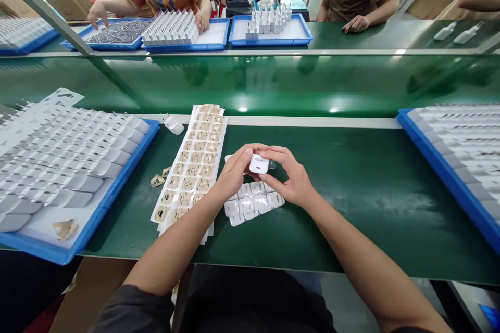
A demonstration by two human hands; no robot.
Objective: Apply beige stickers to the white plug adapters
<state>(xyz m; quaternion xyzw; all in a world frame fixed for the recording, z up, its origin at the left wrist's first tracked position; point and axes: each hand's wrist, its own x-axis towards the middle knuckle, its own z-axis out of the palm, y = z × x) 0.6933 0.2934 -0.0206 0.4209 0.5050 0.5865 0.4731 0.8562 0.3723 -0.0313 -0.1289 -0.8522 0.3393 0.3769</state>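
Note:
Both of my hands hold a small white charger above the green table, its face with a dark slot turned toward me. My left hand grips it from the left, thumb along its upper edge. On the other side, my right hand pinches it between thumb and fingers. Below them lies a sheet of clear-and-white film stickers, partly covered by my hands. Left of it, long strips of beige stickers lie stacked, partly under my left forearm. A single white charger rests near the strips' far end.
Blue trays of white chargers stand at left and right. Peeled beige scraps lie beside the strips. A green belt runs behind a pale rail. Across it, two people sit by more trays.

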